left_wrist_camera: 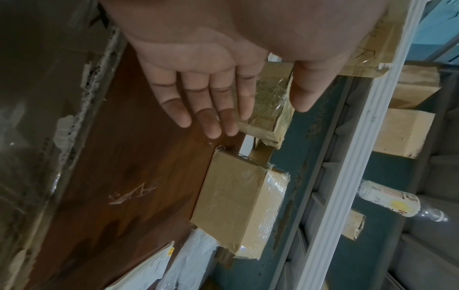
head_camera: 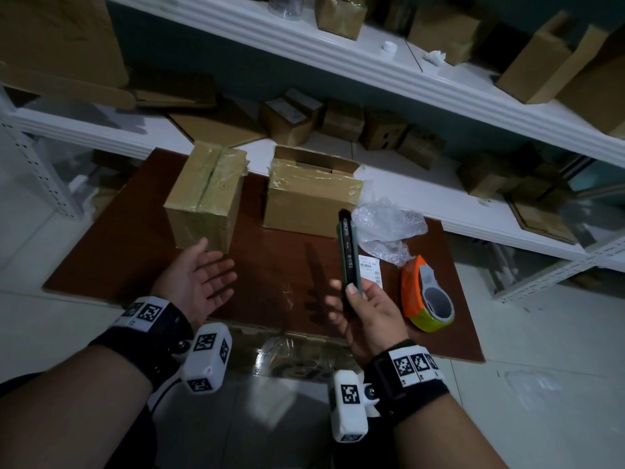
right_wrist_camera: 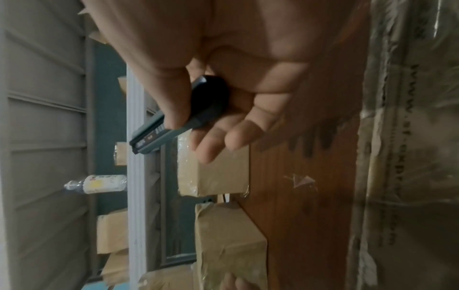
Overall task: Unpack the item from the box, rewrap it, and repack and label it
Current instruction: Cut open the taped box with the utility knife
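My right hand point(head_camera: 351, 301) holds a long, slim dark item point(head_camera: 348, 252) upright by its lower end, thumb pressed on its edge; the right wrist view shows the item point(right_wrist_camera: 171, 125) pinched between thumb and fingers. My left hand point(head_camera: 213, 277) hovers palm up, fingers straight and holding nothing, in front of a taped-up cardboard box point(head_camera: 206, 198). To its right stands an open cardboard box point(head_camera: 311, 194) with its flaps up. Crumpled bubble wrap point(head_camera: 385, 228) and a white label point(head_camera: 371, 269) lie right of the item. The left wrist view shows the left hand's fingers point(left_wrist_camera: 211, 109) spread flat above the board.
Everything sits on a brown board point(head_camera: 270, 265) laid on a tiled floor. An orange tape dispenser point(head_camera: 426, 299) with yellow-green tape lies at the board's right. White shelves point(head_camera: 389, 72) behind hold several cardboard boxes. A plastic bottle point(left_wrist_camera: 392, 200) lies on a shelf.
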The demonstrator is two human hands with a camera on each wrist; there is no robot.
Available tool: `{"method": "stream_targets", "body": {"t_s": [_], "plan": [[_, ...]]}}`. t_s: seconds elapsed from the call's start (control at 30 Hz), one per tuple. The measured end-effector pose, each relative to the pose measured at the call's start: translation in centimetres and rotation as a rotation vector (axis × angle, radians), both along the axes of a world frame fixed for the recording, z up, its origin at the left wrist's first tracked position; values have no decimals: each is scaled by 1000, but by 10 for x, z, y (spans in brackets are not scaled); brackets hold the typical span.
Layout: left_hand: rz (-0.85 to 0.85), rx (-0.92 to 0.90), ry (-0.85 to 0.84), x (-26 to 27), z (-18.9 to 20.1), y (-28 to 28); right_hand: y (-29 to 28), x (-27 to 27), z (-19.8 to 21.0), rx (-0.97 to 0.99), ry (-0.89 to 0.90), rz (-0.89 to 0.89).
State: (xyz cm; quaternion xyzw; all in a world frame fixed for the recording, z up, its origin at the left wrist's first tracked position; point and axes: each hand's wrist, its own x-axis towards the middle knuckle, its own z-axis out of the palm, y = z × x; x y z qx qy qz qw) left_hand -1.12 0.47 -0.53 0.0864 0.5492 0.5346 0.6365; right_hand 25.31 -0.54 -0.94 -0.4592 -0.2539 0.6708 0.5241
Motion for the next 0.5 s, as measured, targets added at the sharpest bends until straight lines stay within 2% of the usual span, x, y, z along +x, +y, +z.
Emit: {"method": "stream_targets", "body": {"t_s": [0.07,0.17,0.4,0.5], "plan": [[-1,0,1,1,-1,1,-3,-4,2,41,79,73],[-6,-2,3,1,-2,1,-5,-9,3,82,98,119],[-18,-4,0,2,-1,1,-7,-7,10,99,-35,106],[-33,12,-14,2,1,-2,-8,-8,10,97,20,143]]}}
